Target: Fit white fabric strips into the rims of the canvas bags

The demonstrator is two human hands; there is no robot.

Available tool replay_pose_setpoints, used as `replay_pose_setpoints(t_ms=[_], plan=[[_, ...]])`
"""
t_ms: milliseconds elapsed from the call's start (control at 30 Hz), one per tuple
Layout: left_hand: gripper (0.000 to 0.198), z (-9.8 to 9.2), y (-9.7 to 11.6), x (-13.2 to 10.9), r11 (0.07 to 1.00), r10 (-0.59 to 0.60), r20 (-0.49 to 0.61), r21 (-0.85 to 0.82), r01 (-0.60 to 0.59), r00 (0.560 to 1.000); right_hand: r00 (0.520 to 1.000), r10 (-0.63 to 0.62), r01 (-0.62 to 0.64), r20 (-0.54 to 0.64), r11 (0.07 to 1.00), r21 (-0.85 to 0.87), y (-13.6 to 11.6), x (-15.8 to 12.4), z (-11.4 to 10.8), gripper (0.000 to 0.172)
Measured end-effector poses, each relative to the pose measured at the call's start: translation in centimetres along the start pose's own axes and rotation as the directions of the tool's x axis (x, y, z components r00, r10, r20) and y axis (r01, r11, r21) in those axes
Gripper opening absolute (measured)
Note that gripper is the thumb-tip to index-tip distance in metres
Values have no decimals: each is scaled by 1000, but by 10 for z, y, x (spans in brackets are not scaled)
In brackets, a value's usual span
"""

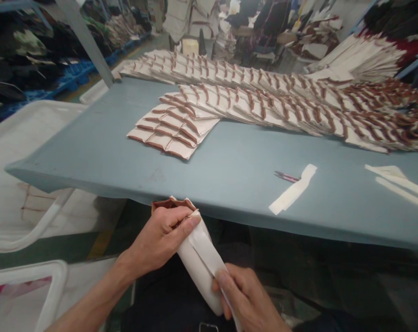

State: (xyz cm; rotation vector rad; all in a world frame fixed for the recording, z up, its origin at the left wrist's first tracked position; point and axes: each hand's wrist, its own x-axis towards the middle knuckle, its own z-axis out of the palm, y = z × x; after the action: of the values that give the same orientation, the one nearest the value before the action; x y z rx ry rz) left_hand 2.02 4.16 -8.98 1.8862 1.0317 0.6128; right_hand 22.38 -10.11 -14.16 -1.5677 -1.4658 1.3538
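Note:
Both my hands hold one white fabric piece with a brown trimmed end [198, 258], just below the near edge of the blue-grey table [229, 175]. My left hand [162, 237] is closed round its upper, brown-edged end, thumb pressed on the white cloth. My right hand [245, 295] pinches the lower end, thumb on top. The piece runs diagonally between the two hands, over my lap.
Long overlapping rows of similar white pieces with brown trim [264, 99] cover the far half of the table. A white strip [294, 189] and small scissors [285, 176] lie right of centre. More white strips [396, 182] lie at the right. White bins [29, 138] stand at the left.

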Motion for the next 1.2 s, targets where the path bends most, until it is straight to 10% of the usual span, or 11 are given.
replay_pose_setpoints(t_ms=[167, 300, 400, 667, 1200], plan=[[44, -22, 13, 3, 999, 30, 116, -29, -27, 993, 954, -238, 171, -182, 932, -320, -31, 7, -52, 23], [42, -37, 33, 9, 994, 105, 246, -48, -97, 963, 776, -556, 462, -297, 822, -334, -84, 44, -64, 37], [40, -42, 45, 10, 989, 145, 254, -52, -136, 956, 706, -692, 660, -150, 720, -215, -115, 74, -53, 54], [30, -46, 40, -10, 995, 104, 236, -22, -102, 966, 776, -560, 613, 291, 778, -137, -120, 104, -45, 48], [17, -49, 36, -25, 977, 104, 134, 170, -126, 986, 841, -439, 509, 315, 841, -186, -124, 89, -44, 64]])
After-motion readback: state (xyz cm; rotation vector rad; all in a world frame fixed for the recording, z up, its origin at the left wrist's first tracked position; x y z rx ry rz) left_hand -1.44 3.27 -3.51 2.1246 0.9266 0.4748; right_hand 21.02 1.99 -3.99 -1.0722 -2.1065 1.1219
